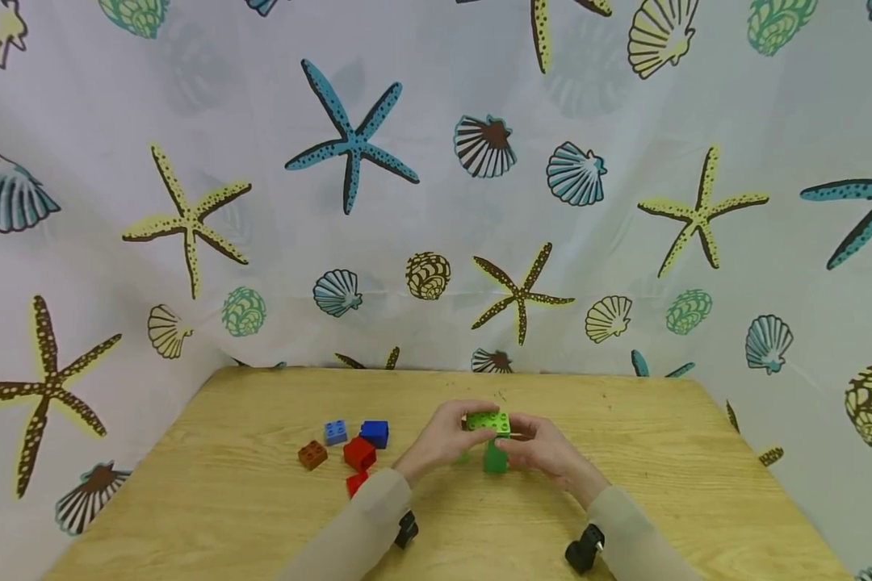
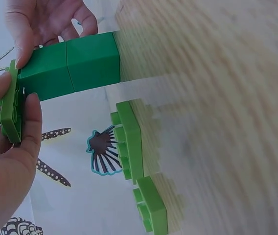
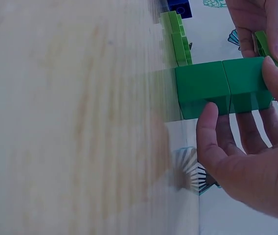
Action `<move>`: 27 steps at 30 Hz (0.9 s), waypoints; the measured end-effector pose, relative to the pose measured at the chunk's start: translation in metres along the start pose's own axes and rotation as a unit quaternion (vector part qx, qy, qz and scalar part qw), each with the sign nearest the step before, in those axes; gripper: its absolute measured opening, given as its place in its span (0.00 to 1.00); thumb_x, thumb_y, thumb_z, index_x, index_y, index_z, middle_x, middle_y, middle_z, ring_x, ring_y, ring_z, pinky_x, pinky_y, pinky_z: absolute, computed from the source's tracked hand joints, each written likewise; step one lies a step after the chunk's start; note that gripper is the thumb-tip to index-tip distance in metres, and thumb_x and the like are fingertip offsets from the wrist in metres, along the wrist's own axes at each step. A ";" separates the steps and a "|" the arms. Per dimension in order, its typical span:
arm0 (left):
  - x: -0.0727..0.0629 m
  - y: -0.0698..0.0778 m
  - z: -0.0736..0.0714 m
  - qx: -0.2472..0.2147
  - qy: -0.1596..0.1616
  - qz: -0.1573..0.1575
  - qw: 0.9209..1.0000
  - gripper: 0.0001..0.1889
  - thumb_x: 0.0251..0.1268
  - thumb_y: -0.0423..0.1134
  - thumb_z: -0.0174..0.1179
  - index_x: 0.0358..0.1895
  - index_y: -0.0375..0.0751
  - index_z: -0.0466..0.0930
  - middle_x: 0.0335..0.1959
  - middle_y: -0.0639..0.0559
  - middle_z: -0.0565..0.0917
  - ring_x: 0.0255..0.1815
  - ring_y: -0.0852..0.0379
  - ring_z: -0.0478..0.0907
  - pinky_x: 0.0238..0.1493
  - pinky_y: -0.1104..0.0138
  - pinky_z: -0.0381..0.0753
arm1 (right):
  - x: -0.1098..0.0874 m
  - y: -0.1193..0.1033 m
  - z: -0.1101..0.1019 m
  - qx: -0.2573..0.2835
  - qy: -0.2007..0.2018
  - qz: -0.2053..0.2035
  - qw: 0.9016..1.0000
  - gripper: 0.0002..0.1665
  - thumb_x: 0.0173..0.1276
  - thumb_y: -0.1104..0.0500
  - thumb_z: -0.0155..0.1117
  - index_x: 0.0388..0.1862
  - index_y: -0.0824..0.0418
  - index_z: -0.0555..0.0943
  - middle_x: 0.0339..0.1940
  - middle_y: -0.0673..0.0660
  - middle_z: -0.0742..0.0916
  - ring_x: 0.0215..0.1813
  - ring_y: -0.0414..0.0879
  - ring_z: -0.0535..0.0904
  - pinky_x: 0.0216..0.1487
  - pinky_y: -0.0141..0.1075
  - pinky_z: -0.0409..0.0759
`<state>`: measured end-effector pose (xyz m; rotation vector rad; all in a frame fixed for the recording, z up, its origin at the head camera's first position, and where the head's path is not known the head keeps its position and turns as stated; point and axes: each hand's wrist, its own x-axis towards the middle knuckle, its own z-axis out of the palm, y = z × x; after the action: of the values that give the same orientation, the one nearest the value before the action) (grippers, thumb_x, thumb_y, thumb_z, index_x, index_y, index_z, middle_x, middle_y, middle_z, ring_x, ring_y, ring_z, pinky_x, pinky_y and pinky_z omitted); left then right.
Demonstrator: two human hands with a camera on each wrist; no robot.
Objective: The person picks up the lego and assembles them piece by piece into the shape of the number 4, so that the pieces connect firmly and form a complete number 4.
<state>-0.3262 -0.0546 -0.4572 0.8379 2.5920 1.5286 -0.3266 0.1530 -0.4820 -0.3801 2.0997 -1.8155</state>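
Note:
Two dark green toy bricks (image 2: 73, 66) stand stacked as an upright column on the table. My left hand (image 1: 443, 437) pinches a flat light green studded brick (image 1: 488, 421) between thumb and fingers at the column's top. That flat brick overhangs toward the left; whether it is fully seated I cannot tell. From the right side, my right hand (image 1: 548, 449) holds the column, its thumb and fingers around the bricks, one fingertip reaching up near the flat brick. Two more flat light green bricks, a longer one (image 2: 131, 142) and a shorter one (image 2: 153, 205), lie on the table left of the column.
Left of my hands lie a brown brick (image 1: 312, 455), a light blue brick (image 1: 335, 432), a dark blue brick (image 1: 375, 434), a red brick (image 1: 359, 454) and another red piece (image 1: 356, 483), partly behind my sleeve. A patterned curtain (image 1: 421, 226) hangs behind the wooden table (image 1: 262, 403).

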 end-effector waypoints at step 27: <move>0.000 -0.003 0.001 0.064 -0.007 0.015 0.998 0.17 0.65 0.39 0.65 0.57 0.48 0.83 0.54 0.55 0.81 0.53 0.56 0.77 0.46 0.65 0.79 | 0.001 0.001 0.000 0.004 -0.009 0.000 1.000 0.33 0.67 0.56 0.68 0.69 0.63 0.71 0.64 0.63 0.78 0.51 0.44 0.81 0.52 0.44 0.82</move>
<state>-0.3276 -0.0547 -0.4599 0.8969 2.7036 1.3699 -0.3274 0.1531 -0.4826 -0.3916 2.0807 -1.8127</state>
